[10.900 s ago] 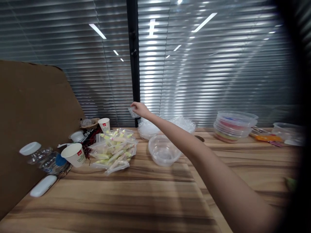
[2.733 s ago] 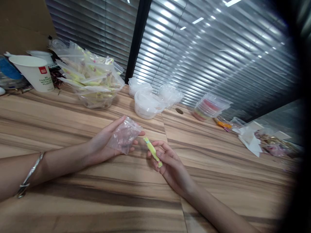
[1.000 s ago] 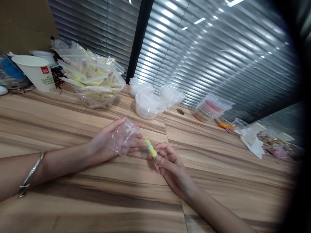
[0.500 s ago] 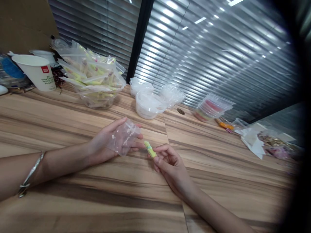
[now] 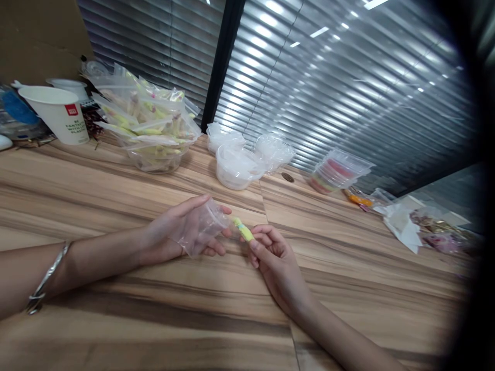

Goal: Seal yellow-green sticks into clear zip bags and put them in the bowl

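A small clear plastic bag lies across the palm of my left hand, which holds it between thumb and fingers with the bag's mouth facing right. Pinched in my right hand is a short yellow stick-like piece with a light blue-green patch around it; its exact kind I cannot make out. The piece's upper end points toward the bag and sits just outside it, apart from the bag's edge. Both hands are just above the wood-patterned table.
Behind my left hand stands a clear tub heaped with bags of similar yellow pieces, beside a white paper cup. Clear plastic containers are at the back middle. Stacked tubs and white paper lie to the right.
My left hand has turned slightly, and the bag has shifted right with its mouth spread wider. My right hand has moved a little right with the yellow piece.
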`<state>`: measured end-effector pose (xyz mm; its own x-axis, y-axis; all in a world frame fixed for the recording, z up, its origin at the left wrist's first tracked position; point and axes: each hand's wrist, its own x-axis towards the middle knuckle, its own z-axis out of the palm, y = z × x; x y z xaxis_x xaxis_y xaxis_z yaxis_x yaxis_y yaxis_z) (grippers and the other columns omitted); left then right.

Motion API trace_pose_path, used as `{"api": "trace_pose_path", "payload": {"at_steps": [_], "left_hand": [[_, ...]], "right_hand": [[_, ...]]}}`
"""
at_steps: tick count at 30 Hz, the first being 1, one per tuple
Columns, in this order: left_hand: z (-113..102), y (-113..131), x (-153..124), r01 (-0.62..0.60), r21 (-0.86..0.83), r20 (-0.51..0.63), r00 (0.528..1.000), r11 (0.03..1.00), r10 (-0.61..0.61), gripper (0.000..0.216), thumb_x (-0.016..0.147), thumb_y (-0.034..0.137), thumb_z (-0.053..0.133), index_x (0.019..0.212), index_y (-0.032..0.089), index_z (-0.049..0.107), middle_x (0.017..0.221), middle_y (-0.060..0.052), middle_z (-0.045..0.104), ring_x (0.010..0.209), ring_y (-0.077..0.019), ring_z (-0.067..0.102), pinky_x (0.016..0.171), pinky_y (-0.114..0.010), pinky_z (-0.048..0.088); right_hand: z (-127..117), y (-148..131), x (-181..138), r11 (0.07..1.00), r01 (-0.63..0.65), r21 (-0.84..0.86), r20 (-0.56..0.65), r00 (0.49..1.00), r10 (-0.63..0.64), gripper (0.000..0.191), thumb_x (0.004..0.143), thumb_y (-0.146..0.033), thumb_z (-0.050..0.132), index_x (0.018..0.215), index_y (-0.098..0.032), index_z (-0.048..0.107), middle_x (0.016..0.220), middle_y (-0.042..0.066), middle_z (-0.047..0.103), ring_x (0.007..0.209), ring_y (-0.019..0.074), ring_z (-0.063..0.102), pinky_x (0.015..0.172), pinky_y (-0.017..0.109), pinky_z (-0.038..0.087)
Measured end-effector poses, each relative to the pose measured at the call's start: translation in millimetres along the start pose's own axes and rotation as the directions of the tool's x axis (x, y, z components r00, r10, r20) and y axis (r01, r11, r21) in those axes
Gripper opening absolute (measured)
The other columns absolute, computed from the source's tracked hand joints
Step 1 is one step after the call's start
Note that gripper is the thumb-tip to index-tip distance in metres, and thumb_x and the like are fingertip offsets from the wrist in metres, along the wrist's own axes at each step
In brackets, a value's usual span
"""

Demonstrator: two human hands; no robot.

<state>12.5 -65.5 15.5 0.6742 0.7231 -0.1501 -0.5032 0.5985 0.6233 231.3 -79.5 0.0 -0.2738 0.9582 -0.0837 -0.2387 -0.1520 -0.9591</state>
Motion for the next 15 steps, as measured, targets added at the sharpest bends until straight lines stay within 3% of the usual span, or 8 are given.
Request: {"api": "trace_pose_path", "payload": {"at_steps": [7,15], "left_hand": [[3.6,-1.5,-2.8,0.126,0.023,0.074,0.989,0.992,-0.127,0.046,0.088,0.048,0.039,0.123,0.019,0.046,0.097,-0.011,0.065,0.079,-0.0249,0.066,0.075,-0.035,0.046],[15.4,-0.4,-8.9,0.160,0.045,0.030,0.986,0.986,-0.162,0.039,0.091,0.038,0.039,0.122,0.016,0.047,0.110,-0.012,0.064,0.107,-0.0280,0.058,0.100,-0.044,0.032]], "right_hand": [[-4.0,-2.0,0.1,0.994,0.028,0.106,-0.067,0.998,-0.021,0.012,0.077,-0.019,0.066,0.089,-0.021,0.063,0.073,-0.002,0.055,0.062,0.0071,0.045,0.060,0.018,0.041],[-4.6,-4.2,-0.5,0.992,0.012,0.129,-0.081,0.997,-0.001,0.018,0.075,-0.020,0.068,0.092,-0.022,0.064,0.083,-0.001,0.057,0.068,0.0078,0.050,0.067,0.020,0.045]]}}
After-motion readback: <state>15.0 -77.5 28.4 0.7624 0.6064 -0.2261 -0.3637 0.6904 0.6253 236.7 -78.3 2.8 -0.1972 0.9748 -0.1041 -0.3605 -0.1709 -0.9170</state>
